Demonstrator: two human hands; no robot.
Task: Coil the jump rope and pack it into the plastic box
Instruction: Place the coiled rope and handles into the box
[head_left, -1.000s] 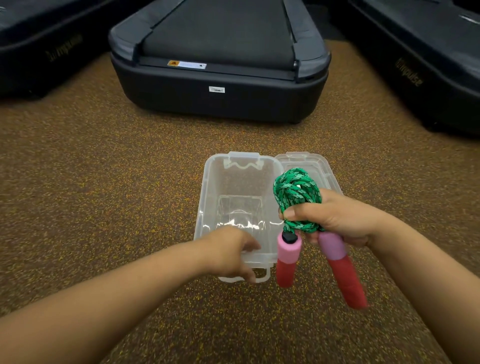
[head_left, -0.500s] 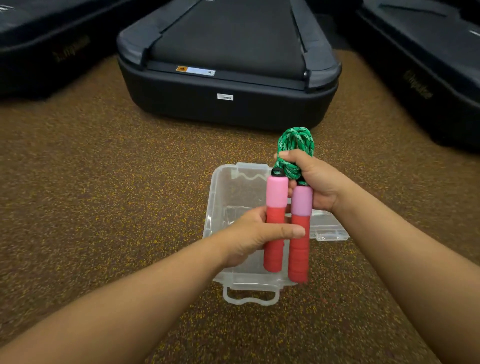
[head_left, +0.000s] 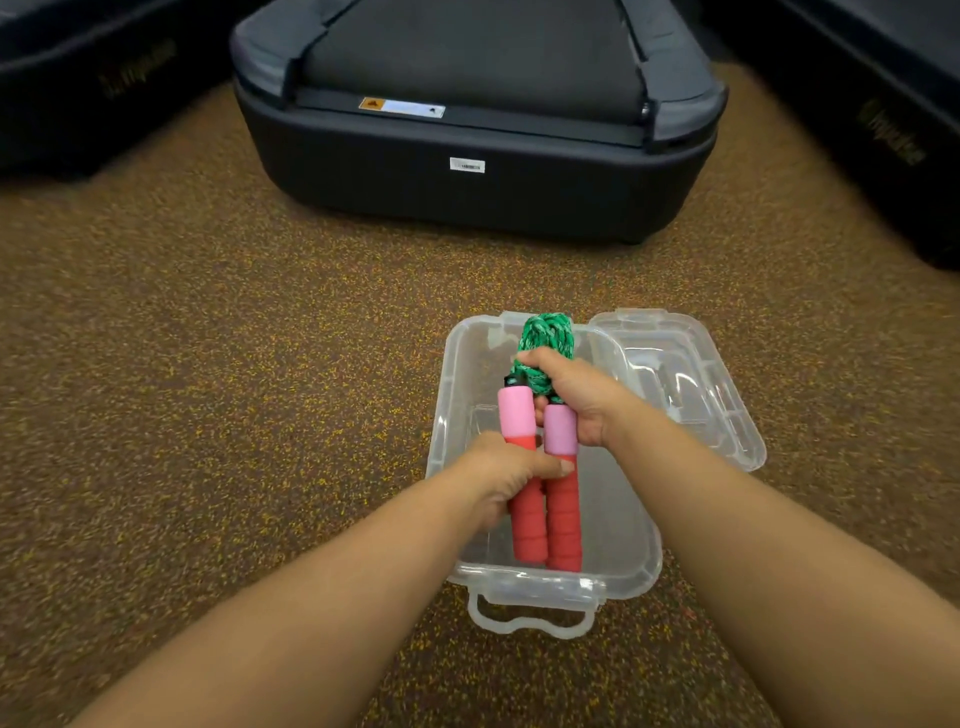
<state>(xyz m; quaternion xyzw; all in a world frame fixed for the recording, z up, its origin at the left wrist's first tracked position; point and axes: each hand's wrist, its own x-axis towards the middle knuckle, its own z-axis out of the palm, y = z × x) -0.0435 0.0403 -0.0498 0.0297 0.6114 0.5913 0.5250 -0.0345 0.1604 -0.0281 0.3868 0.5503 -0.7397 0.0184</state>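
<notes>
The jump rope (head_left: 545, 343) is a tight green coil with two pink-and-red foam handles (head_left: 545, 514) lying side by side. I hold it inside the opening of the clear plastic box (head_left: 447, 410) on the floor. My right hand (head_left: 576, 400) grips the coil where it meets the handles. My left hand (head_left: 506, 478) clasps the red parts of both handles from the left. The handle ends reach down toward the box's near wall. Whether the rope touches the box bottom I cannot tell.
The box's clear lid (head_left: 691, 379) lies open, flat on the floor to the right. A latch handle (head_left: 530, 621) sticks out at the near end. A dark treadmill base (head_left: 467, 156) stands ahead, with more dark machines at both sides. Speckled brown flooring surrounds the box.
My left hand left the box rim and took the handles. Both hands lowered the coiled rope from above the box into its opening.
</notes>
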